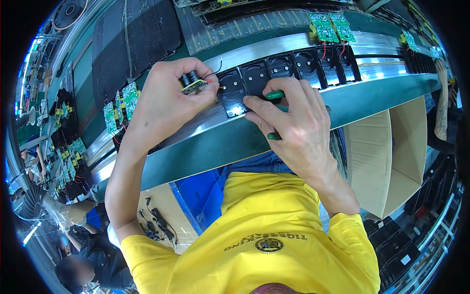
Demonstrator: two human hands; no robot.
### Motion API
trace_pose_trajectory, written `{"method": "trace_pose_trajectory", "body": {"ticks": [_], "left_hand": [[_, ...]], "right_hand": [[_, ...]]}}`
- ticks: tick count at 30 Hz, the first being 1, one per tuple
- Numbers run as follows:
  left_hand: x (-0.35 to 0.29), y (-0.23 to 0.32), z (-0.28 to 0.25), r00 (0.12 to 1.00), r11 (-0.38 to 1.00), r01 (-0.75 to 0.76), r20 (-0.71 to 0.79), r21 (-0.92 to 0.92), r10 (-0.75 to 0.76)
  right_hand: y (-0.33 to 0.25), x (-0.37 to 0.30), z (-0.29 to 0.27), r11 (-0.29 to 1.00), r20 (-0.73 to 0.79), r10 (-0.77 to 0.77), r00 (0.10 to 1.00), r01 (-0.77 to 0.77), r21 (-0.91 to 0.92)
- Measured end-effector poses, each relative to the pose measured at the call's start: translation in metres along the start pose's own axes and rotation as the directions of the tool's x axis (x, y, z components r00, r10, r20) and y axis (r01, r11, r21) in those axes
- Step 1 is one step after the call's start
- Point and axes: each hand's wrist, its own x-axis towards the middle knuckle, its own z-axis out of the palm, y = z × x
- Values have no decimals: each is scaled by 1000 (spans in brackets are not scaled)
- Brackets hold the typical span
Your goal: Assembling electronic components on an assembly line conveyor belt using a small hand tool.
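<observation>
My left hand (169, 98) pinches a small circuit board (195, 87) on its edge, with dark cylindrical parts on it. A dark wire curls up from the board, and a red wire runs toward the nearest black plastic case (233, 100). My right hand (298, 115) is closed around green-handled pliers (275, 94); their jaws are hidden by the fingers. Its index fingertip and thumb are at the right edge of that first case. Several such open cases stand side by side on a metal rail (196, 126).
Green circuit boards (324, 28) on red wires rest beyond the row's right end. More wired boards (129, 99) stand at the left. An open cardboard box (369, 157) is below the bench at right, a blue bin (198, 196) below at left. Other people work at both sides.
</observation>
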Motion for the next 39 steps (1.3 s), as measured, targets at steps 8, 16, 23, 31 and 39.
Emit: {"method": "trace_pose_trajectory", "body": {"ticks": [8, 16, 23, 31, 39], "left_hand": [[2, 4, 1, 1000, 1000, 9, 19, 24, -9], [4, 2, 1, 997, 993, -71, 43, 97, 67], [7, -17, -13, 949, 954, -282, 178, 104, 262], [5, -30, -7, 887, 828, -461, 166, 319, 430], [5, -36, 1, 868, 809, -489, 95, 327, 487]], "right_hand": [[0, 0, -1, 1000, 14, -5, 1000, 5, -9], [-5, 17, -20, 975, 22, -24, 999, 18, 219], [-11, 66, -10, 104, 112, 293, 950, -148, 983], [-9, 99, 59, -333, 192, 399, 897, -53, 941], [-18, 108, 79, -172, 135, 422, 896, -67, 983]]}}
